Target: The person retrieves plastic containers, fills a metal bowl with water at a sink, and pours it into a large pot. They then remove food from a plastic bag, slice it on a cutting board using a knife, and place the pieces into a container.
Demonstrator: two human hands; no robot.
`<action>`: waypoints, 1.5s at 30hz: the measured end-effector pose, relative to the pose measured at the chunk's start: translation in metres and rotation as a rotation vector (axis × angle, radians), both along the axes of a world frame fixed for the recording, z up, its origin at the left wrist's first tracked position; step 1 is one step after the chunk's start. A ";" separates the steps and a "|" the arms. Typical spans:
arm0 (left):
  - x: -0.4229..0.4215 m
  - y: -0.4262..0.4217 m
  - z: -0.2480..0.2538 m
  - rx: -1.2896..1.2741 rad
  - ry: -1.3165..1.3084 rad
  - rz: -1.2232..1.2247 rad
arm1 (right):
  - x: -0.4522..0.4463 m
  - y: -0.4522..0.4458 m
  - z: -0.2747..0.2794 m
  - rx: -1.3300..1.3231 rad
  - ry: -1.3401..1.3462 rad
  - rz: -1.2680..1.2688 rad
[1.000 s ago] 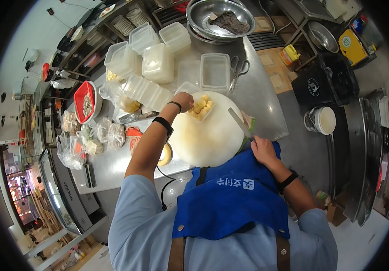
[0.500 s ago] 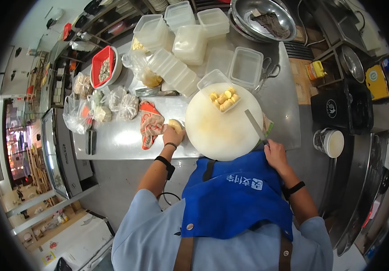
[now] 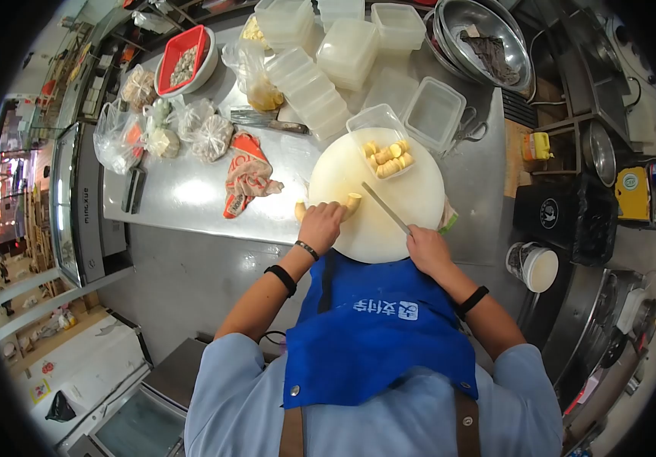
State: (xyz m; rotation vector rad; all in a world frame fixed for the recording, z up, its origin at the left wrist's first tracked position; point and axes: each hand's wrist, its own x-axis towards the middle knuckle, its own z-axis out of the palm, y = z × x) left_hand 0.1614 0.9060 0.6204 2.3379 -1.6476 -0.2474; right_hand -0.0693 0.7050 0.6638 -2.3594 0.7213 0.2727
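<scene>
On the round white cutting board (image 3: 328, 171), my left hand (image 3: 322, 227) is closed around a pale yellow, curved vegetable piece (image 3: 352, 201); its cut end sticks out past the fingers, and its exact kind is unclear. Another yellow piece (image 3: 300, 209) shows beside that hand, off the board's left edge. My right hand (image 3: 428, 250) grips a knife (image 3: 387, 208) by the handle, the blade slanting up and left over the board, apart from the piece. A clear plastic tub (image 3: 374, 120) rests at the board's far side, holding several short yellow chunks (image 3: 390, 159).
Left of the board lie a red-and-beige cloth (image 3: 249, 177) and several plastic bags (image 3: 210, 137). Clear containers (image 3: 349, 53) crowd the table's back, with scissors (image 3: 471, 128) and steel bowls (image 3: 522, 57) to the right. A black bin (image 3: 564, 217) stands beyond the table.
My left hand has moved right from the table beside the cloth onto the board, bringing a yellow piece. The knife now slants farther left, over the board's middle. The whole view has shifted.
</scene>
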 end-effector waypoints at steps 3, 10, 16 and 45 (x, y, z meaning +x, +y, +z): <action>-0.014 -0.003 0.003 0.041 0.042 -0.008 | 0.016 0.000 0.011 -0.032 -0.026 0.060; -0.018 -0.004 -0.005 -0.164 0.252 0.170 | 0.034 -0.002 0.037 -0.146 0.025 0.289; -0.025 -0.013 -0.012 -0.248 0.215 0.088 | 0.031 -0.012 0.056 -0.191 0.125 0.354; -0.071 -0.015 -0.011 -0.200 -0.021 0.245 | 0.005 -0.002 0.044 -0.113 0.108 0.344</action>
